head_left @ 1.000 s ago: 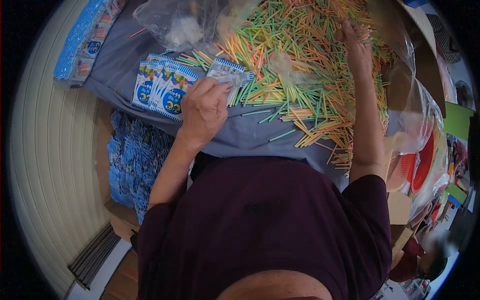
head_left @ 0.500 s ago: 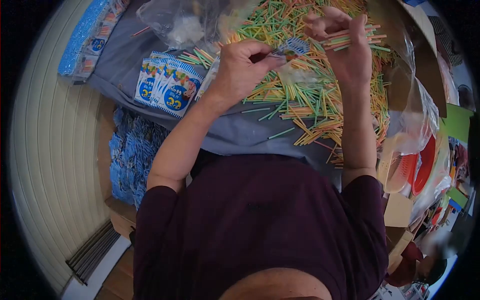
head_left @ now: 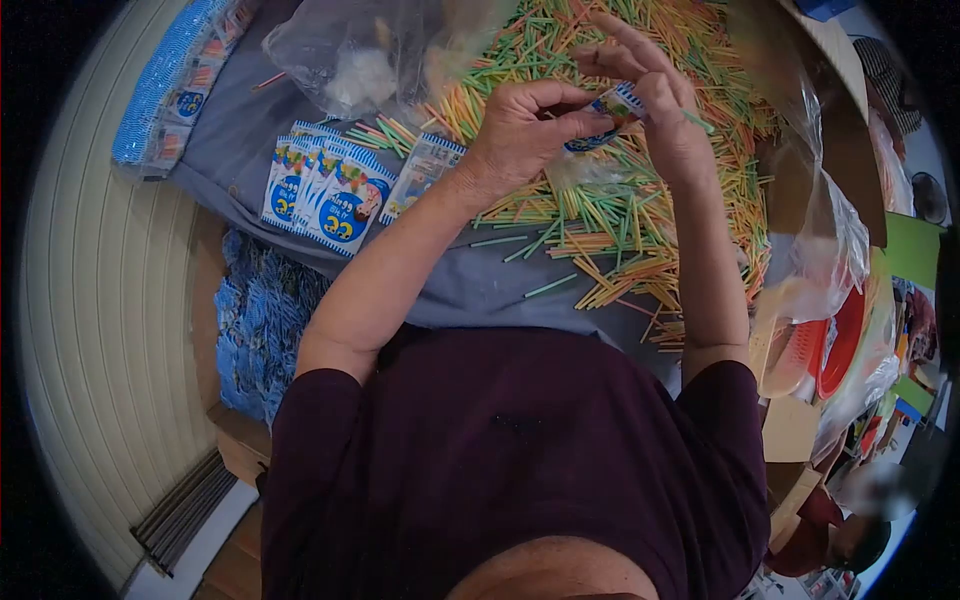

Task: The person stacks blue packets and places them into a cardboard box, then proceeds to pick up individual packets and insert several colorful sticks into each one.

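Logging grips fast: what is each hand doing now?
Left hand: pinching the small packet.
Right hand: fingers at the same packet, grip unclear.

Both hands meet above a big heap of coloured sticks [head_left: 640,190] in green, orange and yellow. The left hand [head_left: 525,130] pinches a small blue-and-white packet [head_left: 605,115] by its edge, and the right hand [head_left: 655,105] grips the same packet from the other side, fingers partly spread. The heap lies on a grey cloth [head_left: 470,280] covering the table. To the left, a fanned row of packets [head_left: 325,195] rests on the cloth, beside a crumpled clear plastic bag [head_left: 370,55]. Below the cloth's edge sits a pile of blue wrappers [head_left: 260,325]
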{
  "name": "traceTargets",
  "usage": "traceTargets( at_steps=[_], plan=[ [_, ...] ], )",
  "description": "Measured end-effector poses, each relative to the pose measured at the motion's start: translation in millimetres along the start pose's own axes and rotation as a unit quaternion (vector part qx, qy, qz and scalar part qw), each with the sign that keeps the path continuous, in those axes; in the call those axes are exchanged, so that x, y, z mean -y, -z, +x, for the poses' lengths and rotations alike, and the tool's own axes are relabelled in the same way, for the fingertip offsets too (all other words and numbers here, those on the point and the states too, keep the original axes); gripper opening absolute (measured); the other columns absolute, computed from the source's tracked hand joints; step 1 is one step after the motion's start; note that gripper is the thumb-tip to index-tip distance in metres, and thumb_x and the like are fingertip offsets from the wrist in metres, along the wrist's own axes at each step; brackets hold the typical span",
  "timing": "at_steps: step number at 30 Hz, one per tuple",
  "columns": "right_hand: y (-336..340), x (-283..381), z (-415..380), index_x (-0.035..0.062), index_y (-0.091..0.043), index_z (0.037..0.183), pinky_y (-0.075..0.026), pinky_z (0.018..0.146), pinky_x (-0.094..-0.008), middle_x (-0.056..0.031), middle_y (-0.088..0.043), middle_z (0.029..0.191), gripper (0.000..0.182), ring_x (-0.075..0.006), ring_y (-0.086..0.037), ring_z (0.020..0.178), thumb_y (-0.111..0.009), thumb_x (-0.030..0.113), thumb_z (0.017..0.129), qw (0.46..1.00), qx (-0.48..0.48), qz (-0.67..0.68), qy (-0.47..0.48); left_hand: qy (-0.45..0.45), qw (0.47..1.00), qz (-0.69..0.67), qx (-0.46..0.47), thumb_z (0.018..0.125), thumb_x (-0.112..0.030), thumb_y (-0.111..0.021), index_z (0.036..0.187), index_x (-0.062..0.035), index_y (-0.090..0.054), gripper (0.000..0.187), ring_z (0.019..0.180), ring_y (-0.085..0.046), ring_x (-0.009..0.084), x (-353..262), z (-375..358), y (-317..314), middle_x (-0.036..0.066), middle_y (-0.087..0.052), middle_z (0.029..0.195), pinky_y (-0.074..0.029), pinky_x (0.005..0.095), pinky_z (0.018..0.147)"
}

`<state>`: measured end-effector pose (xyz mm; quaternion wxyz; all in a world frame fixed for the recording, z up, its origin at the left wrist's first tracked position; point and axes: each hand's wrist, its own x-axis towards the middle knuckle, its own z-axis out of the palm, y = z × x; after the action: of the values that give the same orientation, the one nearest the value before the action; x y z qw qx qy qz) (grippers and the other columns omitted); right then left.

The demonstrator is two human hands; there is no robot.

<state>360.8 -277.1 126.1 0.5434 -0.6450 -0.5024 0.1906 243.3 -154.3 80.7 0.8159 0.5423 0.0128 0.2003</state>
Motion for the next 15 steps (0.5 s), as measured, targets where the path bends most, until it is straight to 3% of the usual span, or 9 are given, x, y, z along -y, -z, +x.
traceTargets(
  at_steps=[2,6,8,9,11,13,15],
  plan=[
    [-2.0,2.0,2.7,0.0097,-0.059,0.133,-0.048,0.09,-0.0332,-0.01,-0.065,0.12,0.063,-0.02,-0.059,0.111,-0.029,0.056,0.103,0.999,-0.033,0.016,-0.005,-0.021,0.997,0.074,0.001,0.087,-0.006,-0.073,0.104,0.0031,-0.072,0.019,0.082,-0.064,0.0066,6.2,4.7,6.6,0.003,-0.072,0.09,-0.053,0.0201,0.074],
    [-10.1,5.0,3.5,0.0085,-0.06,0.131,-0.047,0.092,-0.0336,-0.011,-0.067,0.114,0.054,-0.019,-0.061,0.106,-0.038,0.049,0.103,0.993,-0.102,0.051,-0.021,-0.039,0.998,0.041,-0.009,0.087,-0.004,-0.073,0.103,0.0032,-0.071,0.018,0.081,-0.064,0.0067,0.7,0.3,6.3,0.002,-0.072,0.088,-0.053,0.0213,0.073],
    [-23.9,0.9,-2.2,0.008,-0.059,0.132,-0.048,0.089,-0.0321,-0.0118,-0.066,0.114,0.054,-0.019,-0.06,0.106,-0.037,0.048,0.104,0.996,-0.063,0.063,-0.013,-0.084,0.983,0.166,0.009,0.09,-0.006,-0.071,0.104,0.0026,-0.07,0.017,0.081,-0.059,0.0039,-3.3,-9.5,4.3,0.0,-0.068,0.088,-0.05,0.0215,0.07],
    [-32.1,-2.1,-6.2,0.0075,-0.059,0.132,-0.049,0.086,-0.0307,-0.0126,-0.066,0.114,0.054,-0.019,-0.06,0.106,-0.037,0.048,0.104,0.997,-0.025,0.075,-0.004,-0.082,0.983,0.164,0.016,0.09,-0.006,-0.071,0.104,0.0026,-0.07,0.017,0.081,-0.059,0.0039,-4.8,-15.6,2.5,0.0,-0.068,0.088,-0.05,0.0215,0.07],
    [-45.7,0.1,-10.2,0.0078,-0.058,0.133,-0.049,0.085,-0.0293,-0.0116,-0.067,0.113,0.054,-0.0186,-0.061,0.105,-0.035,0.048,0.105,0.998,-0.037,0.055,0.013,-0.105,0.974,0.2,0.001,0.091,-0.003,-0.065,0.098,0.0041,-0.068,0.01,0.076,-0.059,0.0051,-10.7,-33.0,0.8,0.002,-0.068,0.083,-0.049,0.0233,0.067],
    [-57.4,20.0,-18.2,0.0076,-0.058,0.133,-0.05,0.088,-0.0302,-0.0113,-0.067,0.111,0.057,-0.0195,-0.061,0.104,-0.035,0.051,0.104,0.997,-0.032,0.071,-0.027,-0.114,0.969,0.217,-0.003,0.092,-0.001,-0.062,0.095,0.0049,-0.068,0.009,0.074,-0.059,0.0057,-19.6,-55.5,3.9,0.003,-0.068,0.08,-0.049,0.0243,0.066],
    [-55.9,29.9,-23.0,0.007,-0.058,0.133,-0.049,0.092,-0.0326,-0.011,-0.068,0.11,0.052,-0.0198,-0.062,0.106,-0.041,0.047,0.104,0.991,-0.037,0.111,-0.064,-0.051,0.972,0.202,-0.113,0.091,-0.002,-0.063,0.094,0.0043,-0.067,0.008,0.075,-0.059,0.0062,-34.4,-79.5,18.9,0.005,-0.067,0.08,-0.048,0.0255,0.064]
  ],
)
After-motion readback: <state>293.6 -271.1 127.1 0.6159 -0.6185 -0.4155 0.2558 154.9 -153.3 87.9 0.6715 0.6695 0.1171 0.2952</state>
